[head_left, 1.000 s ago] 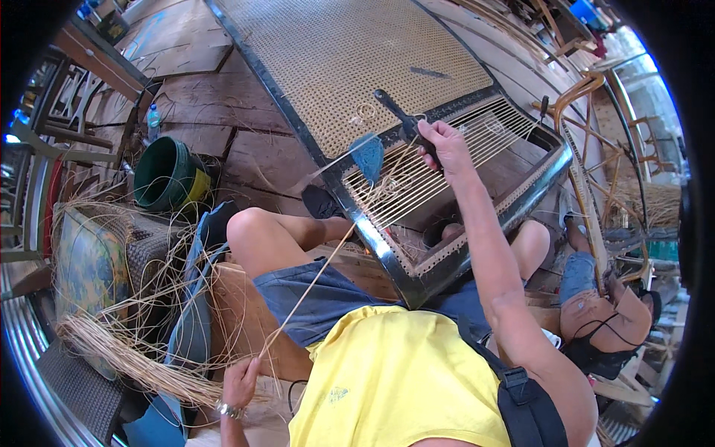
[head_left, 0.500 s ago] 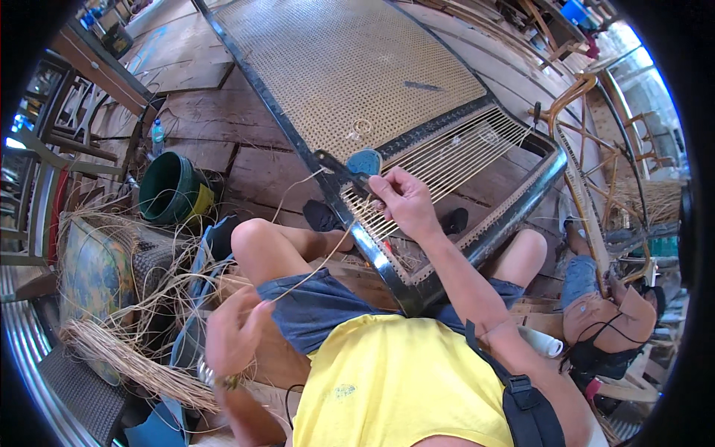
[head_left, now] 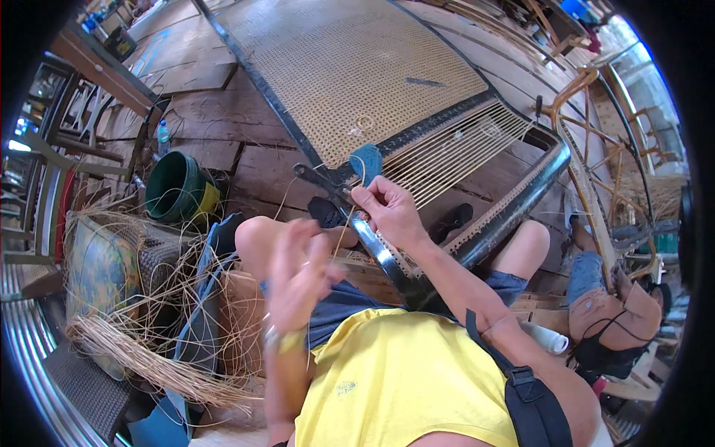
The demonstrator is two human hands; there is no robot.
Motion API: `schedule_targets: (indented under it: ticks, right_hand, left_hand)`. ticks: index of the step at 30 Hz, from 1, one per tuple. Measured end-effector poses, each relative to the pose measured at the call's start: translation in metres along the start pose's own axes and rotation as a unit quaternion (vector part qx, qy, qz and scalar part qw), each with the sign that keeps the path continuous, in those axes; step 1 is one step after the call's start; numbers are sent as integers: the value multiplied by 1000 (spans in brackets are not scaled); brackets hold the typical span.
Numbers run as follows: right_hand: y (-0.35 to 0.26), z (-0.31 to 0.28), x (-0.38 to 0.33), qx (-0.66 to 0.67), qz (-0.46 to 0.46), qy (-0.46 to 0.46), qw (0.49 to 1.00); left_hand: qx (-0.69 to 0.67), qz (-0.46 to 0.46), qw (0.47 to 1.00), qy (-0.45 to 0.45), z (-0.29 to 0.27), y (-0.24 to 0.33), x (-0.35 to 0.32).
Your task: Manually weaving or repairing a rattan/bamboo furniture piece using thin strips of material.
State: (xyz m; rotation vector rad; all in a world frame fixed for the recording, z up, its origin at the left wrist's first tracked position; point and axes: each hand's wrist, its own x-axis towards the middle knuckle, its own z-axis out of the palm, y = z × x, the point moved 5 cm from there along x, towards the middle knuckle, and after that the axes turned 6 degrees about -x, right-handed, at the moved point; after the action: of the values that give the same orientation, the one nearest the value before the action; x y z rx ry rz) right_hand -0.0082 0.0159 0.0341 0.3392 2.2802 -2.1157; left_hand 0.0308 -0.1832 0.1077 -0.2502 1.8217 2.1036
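A black chair-like frame (head_left: pixel 547 167) lies across my lap, its upper panel woven with cane (head_left: pixel 335 67). Pale cane strands (head_left: pixel 454 160) run in parallel rows across the lower opening. Over the left rail, my right hand (head_left: pixel 391 212) pinches a thin cane strand (head_left: pixel 363 173), which curls up in a small loop by the fingertips. My left hand (head_left: pixel 298 276), smeared by motion, is raised left of the rail; its fingers cannot be read. A dark flat tool (head_left: pixel 316 177) lies at the left corner, with a blue cloth-like piece (head_left: pixel 366 160) beside it.
A bundle of loose cane (head_left: pixel 141 357) lies at my left, its strands tangled. Beyond it stands a dark green bucket (head_left: pixel 173 186) and a bottle (head_left: pixel 163 132). Curved wooden furniture parts (head_left: pixel 588 179) and another person (head_left: pixel 611 313) are on the right.
My left hand has moved up and right, from low beside the cane bundle toward the frame. My right hand has shifted slightly left and down. The strand now loops above its fingertips.
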Motion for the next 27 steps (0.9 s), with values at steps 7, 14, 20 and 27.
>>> schedule_targets:
  ticks: [7,14,20,27]
  right_hand:
    - [6,-30,14,95,92,-22,991]
    - [6,-164,79,178,54,97,978]
    - [-1,-188,70,83,26,157,984]
    - [-8,-143,13,-83,-17,196,977]
  left_hand:
    - [241,127,962,-22,42,-54,38]
    - [337,55,939,40,-107,-32,-58]
    - [433,-139,878,147,-292,-67,-95]
    - [250,235,931,-122,-8,61,9]
